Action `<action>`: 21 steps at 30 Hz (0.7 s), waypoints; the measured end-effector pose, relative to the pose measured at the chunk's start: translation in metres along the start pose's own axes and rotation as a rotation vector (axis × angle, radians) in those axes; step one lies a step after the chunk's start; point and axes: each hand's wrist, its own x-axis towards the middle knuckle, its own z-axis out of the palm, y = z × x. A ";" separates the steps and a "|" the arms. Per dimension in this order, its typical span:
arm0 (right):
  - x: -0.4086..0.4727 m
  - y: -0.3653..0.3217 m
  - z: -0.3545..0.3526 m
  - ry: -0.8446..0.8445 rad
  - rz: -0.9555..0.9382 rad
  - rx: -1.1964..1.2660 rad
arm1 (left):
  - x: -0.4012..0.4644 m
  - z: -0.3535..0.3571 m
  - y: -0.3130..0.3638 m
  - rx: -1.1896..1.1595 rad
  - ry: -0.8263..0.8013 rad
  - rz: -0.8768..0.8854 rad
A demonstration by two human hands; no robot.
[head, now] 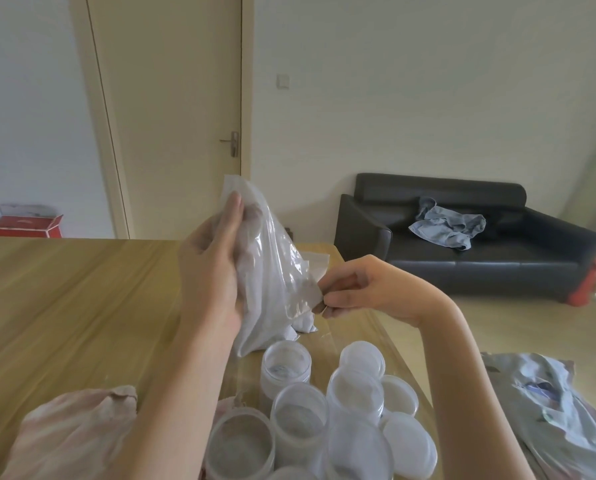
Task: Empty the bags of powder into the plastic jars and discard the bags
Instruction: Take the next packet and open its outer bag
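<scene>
The left hand (213,275) has its grip clamped around a clear plastic bag (272,282), which it holds up above the counter (64,299). The right hand (355,292) pinches the lower corner of the same bag between thumb and fingers. Under the bag, near the counter's right edge, stand open plastic jars (289,403) with round lids (407,441) just beside them.
</scene>
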 end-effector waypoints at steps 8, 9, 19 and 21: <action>0.005 0.001 0.004 -0.006 0.029 -0.036 | 0.004 -0.002 -0.003 0.017 -0.024 -0.009; 0.005 0.001 0.004 0.001 0.033 -0.047 | 0.004 -0.002 -0.003 0.019 -0.023 -0.013; 0.002 -0.010 0.005 0.265 0.042 -0.311 | 0.004 -0.001 0.000 0.013 -0.017 0.018; -0.003 -0.014 0.002 0.385 0.038 -0.392 | 0.005 -0.004 0.000 0.070 -0.013 0.091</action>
